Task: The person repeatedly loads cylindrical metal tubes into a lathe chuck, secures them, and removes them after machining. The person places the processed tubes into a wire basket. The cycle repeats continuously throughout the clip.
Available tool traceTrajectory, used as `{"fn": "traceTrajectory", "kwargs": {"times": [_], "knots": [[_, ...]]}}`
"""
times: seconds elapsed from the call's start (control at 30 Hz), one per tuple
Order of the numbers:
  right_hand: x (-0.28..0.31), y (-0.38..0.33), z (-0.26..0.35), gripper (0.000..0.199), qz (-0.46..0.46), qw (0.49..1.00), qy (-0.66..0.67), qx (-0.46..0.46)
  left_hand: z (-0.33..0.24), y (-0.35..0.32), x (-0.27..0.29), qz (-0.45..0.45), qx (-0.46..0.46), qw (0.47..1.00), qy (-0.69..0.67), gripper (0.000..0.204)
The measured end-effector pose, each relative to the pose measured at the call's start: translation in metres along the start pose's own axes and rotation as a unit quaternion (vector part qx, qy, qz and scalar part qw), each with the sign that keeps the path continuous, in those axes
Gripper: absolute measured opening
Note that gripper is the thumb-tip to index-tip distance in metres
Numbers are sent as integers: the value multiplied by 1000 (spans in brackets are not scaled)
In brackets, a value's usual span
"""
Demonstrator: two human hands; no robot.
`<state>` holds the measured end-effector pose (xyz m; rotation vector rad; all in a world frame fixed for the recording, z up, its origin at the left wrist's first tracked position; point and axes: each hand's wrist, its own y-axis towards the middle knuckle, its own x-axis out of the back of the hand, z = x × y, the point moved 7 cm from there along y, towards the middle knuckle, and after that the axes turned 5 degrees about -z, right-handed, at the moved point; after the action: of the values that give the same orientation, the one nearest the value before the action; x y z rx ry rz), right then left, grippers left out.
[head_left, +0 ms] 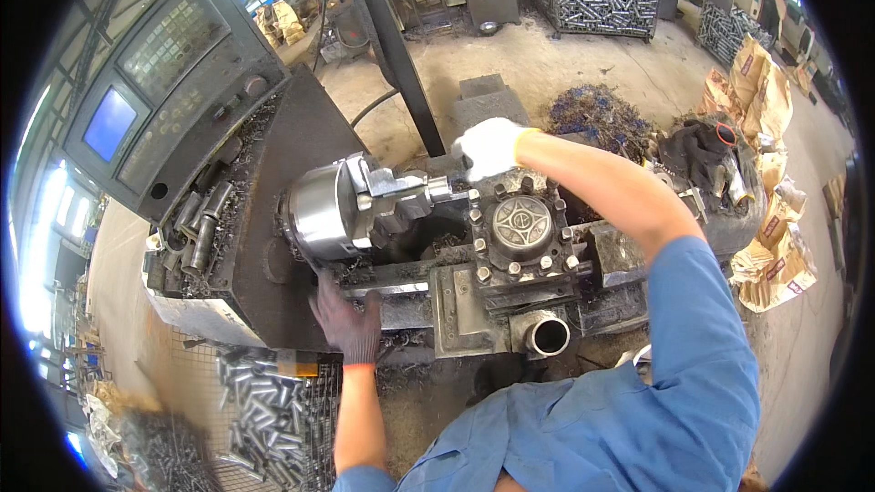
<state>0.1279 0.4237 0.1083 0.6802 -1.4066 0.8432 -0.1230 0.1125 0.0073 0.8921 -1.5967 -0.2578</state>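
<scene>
My left hand (347, 321), in a dark glove, is just below the lathe chuck (321, 210), over the near side of the bed. Its fingers are stretched out and apart, with nothing visible in them. A short metal workpiece (439, 189) sticks out from the chuck's jaws (390, 187). My right hand (490, 148), white-gloved, is at the far side of the square tool post (522, 221), close to the workpiece's free end. Its fingers look curled closed; what they hold, if anything, is hidden by the glove.
The control panel (164, 82) with a lit screen stands at left, metal pieces (208, 228) on the ledge below it. A wire basket of metal parts (264, 415) sits lower left. Metal shavings (597, 118) are heaped behind the tool post. Torn paper sacks (775, 246) lie at right.
</scene>
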Motion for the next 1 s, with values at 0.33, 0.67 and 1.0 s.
{"fn": "traceTrajectory", "kwargs": {"times": [0.33, 0.67, 1.0], "knots": [[8, -9, -181, 32, 41, 950, -170, -259, -41, 186, -40, -22, -162, 985, 60, 89], [-58, 74, 38, 62, 125, 988, 68, 63, -39, 204, -50, 45, -151, 985, 76, 78], [-77, 77, 22, 77, 174, 976, 130, 26, -47, 201, -32, 31, -151, 988, 29, 78]]}}
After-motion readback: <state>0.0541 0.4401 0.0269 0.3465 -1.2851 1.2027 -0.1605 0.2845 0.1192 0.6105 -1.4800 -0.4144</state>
